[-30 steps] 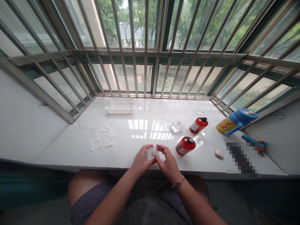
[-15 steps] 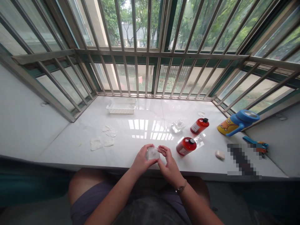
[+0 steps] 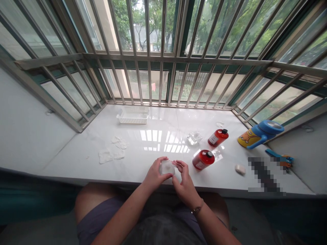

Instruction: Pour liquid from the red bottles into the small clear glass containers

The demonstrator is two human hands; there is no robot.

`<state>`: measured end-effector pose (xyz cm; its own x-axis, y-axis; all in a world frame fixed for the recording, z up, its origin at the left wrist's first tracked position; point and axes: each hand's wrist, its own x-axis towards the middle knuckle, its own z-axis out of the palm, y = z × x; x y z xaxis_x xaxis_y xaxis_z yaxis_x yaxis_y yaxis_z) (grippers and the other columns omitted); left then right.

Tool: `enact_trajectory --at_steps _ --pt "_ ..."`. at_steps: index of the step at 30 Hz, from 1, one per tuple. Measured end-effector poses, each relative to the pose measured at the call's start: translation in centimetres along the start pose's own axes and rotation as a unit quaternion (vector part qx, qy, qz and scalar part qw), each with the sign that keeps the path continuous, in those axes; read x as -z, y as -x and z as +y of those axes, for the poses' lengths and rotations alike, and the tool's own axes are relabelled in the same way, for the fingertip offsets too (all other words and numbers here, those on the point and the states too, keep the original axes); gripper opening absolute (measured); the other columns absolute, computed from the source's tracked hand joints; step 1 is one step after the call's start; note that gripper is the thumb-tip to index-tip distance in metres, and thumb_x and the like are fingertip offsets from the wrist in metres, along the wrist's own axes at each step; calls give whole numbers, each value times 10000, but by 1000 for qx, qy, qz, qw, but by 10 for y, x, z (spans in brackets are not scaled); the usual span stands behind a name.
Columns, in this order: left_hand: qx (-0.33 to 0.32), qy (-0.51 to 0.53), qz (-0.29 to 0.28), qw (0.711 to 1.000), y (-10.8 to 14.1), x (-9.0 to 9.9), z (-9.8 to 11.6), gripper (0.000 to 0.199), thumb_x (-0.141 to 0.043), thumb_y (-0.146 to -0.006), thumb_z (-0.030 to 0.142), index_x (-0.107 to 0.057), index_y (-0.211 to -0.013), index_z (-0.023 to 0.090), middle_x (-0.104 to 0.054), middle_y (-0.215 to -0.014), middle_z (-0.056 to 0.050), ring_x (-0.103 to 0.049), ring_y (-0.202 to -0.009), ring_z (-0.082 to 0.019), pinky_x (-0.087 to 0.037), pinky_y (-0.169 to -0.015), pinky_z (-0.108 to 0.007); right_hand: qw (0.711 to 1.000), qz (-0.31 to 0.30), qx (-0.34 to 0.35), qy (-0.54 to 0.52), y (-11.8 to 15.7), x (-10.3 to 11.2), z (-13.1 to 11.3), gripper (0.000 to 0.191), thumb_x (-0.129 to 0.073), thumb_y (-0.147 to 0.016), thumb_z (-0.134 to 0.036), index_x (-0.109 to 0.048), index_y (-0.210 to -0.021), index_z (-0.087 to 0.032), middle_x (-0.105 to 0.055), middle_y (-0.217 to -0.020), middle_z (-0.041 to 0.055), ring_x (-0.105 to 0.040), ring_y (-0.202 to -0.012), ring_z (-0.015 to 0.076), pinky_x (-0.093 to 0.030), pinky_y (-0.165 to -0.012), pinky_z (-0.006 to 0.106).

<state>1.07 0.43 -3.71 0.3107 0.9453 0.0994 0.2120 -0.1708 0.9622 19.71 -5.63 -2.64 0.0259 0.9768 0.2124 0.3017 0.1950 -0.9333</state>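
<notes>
Near the counter's front edge, a small clear square container [image 3: 167, 167] is held between my hands. My left hand [image 3: 155, 173] grips it from the left, fingers along its far side and thumb along its near side. On the right, my right hand [image 3: 184, 180] is curled around the container's right side, its fingertips at the far corner and its thumb by the near corner. What fills the container, if anything, is too faint to tell. Just right of my right hand stands a red bottle with a black cap [image 3: 203, 160].
Behind it are a second red bottle [image 3: 217, 137] and a clear faceted glass-like piece [image 3: 194, 138]. Thin white pieces [image 3: 112, 156] lie left, a white basket [image 3: 133, 116] at the back. Rightward are a pale lump [image 3: 240, 169], a blue-yellow cup [image 3: 259, 134] and a blue-orange tool [image 3: 279, 158].
My right thumb has drawn slightly down from the container's near corner, and the right fingers have shifted a little. The left hand keeps its hold, and the container has barely moved.
</notes>
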Motion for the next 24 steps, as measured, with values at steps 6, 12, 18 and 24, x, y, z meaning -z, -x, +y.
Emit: enact_trajectory --at_steps 6,12,18,24 --pt "6 -9 -1 1000 0 0 -1 732 -965 -760 305 -606 -1399 290 -660 -1463 -92 -640 -1351 -336 -483 -1194 -516 999 38 8 6 4 -4 1 535 -582 -932 -203 -358 -1414 -264 -606 -1371 142 -595 -1366 276 -436 -1235 579" --pt "6 -9 0 1000 0 0 0 735 -965 -763 313 -601 -1401 288 -665 -1455 -93 -642 -1349 -332 -494 -1184 -502 1000 14 -7 6 3 -4 0 602 -579 -910 -179 -340 -1455 -268 -608 -1416 148 -574 -1417 280 -437 -1233 564" --pt "-1 -8 0 1000 0 0 -3 744 -976 -762 344 -600 -1401 289 -658 -1462 -95 -635 -1359 -333 -477 -1202 -509 1000 29 -4 4 1 -1 0 546 -588 -898 -167 -371 -1389 -270 -619 -1380 137 -585 -1396 270 -423 -1247 556" --pt "-3 -9 1 1000 0 0 -4 747 -977 -763 351 -598 -1404 290 -664 -1449 -95 -635 -1360 -334 -473 -1208 -517 1000 11 -22 16 0 -1 0 547 -610 -906 -199 -383 -1399 -271 -643 -1390 141 -616 -1382 286 -470 -1210 555"
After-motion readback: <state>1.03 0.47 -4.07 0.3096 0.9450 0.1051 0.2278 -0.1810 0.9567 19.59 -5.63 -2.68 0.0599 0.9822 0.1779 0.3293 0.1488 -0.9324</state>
